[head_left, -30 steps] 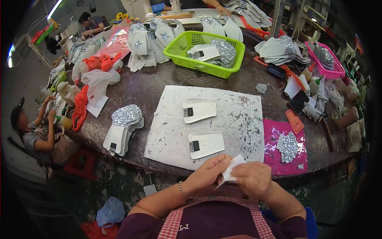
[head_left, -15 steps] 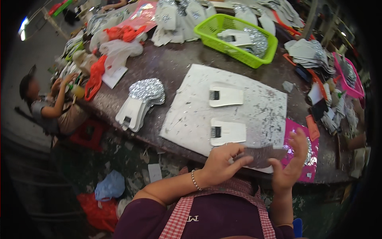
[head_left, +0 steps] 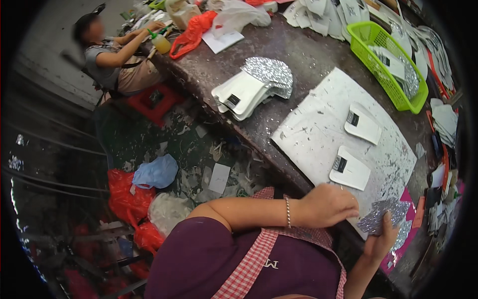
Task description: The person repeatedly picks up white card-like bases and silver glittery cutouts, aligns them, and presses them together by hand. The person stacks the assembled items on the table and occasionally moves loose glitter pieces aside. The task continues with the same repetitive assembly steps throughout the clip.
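My right hand (head_left: 382, 240) grips a silver glitter piece (head_left: 379, 217), thumb on its glittery face, over the board's near right corner. Just left of it, my left hand (head_left: 329, 205) is closed with its fingertips pressed together; whether anything thin is between them I cannot make out. Beyond the hands lies a white board (head_left: 311, 117) with dark smudges. On it rest two white rounded pads with black labels, a nearer pad (head_left: 352, 172) and a farther pad (head_left: 367, 124). To the left, a stack of white pieces with silver glitter ends (head_left: 271, 72) lies on the dark table.
A green basket (head_left: 359, 47) holding similar pieces stands at the far right. A pink sheet (head_left: 398, 249) lies beside my right hand. At the far left a co-worker (head_left: 112, 65) sits by a yellow bottle (head_left: 160, 44). Bags, including a blue bag (head_left: 157, 172), lie on the floor.
The view has swung left. The piece was in my left hand, dull side showing, beside my open right hand; now my right hand holds it glitter side up and my left has let go.
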Demonstrator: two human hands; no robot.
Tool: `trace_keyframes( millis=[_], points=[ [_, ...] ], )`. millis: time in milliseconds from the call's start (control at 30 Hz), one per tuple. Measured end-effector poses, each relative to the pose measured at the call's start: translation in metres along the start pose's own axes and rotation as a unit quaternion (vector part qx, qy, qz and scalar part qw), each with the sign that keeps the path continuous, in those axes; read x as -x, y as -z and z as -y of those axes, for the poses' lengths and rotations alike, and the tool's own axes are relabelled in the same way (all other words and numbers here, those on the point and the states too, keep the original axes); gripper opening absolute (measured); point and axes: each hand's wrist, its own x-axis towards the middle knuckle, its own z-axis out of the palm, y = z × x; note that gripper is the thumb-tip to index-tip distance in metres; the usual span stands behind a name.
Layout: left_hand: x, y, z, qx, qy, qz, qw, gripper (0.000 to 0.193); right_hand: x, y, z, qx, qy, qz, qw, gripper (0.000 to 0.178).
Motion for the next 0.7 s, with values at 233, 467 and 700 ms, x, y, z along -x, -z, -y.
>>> trace_keyframes(
  millis=[233, 467, 700],
  points=[
    [-0.021, 0.029, 0.019, -0.153, -0.047, -0.053, 0.986, 0.019, -0.033, -0.005, 0.027, 0.102, -0.066, 0.04, 0.992, 0.04],
    [-0.049, -0.001, 0.027, -0.207, -0.113, 0.028, 0.971, 0.021, -0.065, -0.013, 0.038, 0.231, -0.11, 0.109, 0.961, 0.039],
    [-0.049, -0.011, 0.036, -0.241, -0.08, 0.039, 0.966, 0.026, -0.107, -0.03, 0.034, 0.281, -0.115, 0.152, 0.941, 0.04]
  ],
)
